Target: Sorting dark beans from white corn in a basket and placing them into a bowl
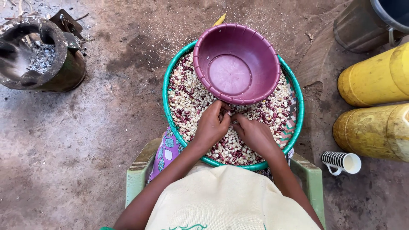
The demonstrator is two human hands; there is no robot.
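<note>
Left hand (211, 126) and right hand (254, 135) touching, fingers curled loosely on mixed maize and beans (187, 100), grip unclear; green-rimmed tray (165, 98); empty purple bowl (237, 64) at far side

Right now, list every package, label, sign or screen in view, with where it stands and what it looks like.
No labels, signs or screens show; only containers.
Yellow jugs: two, on their sides, far right, on the ground.
Striped cup: white with dark lines, on its side below the jugs.
Purple bowl: round, empty, on the grain.
Green-rimmed tray: round, full of mixed grain, under both hands.
</note>
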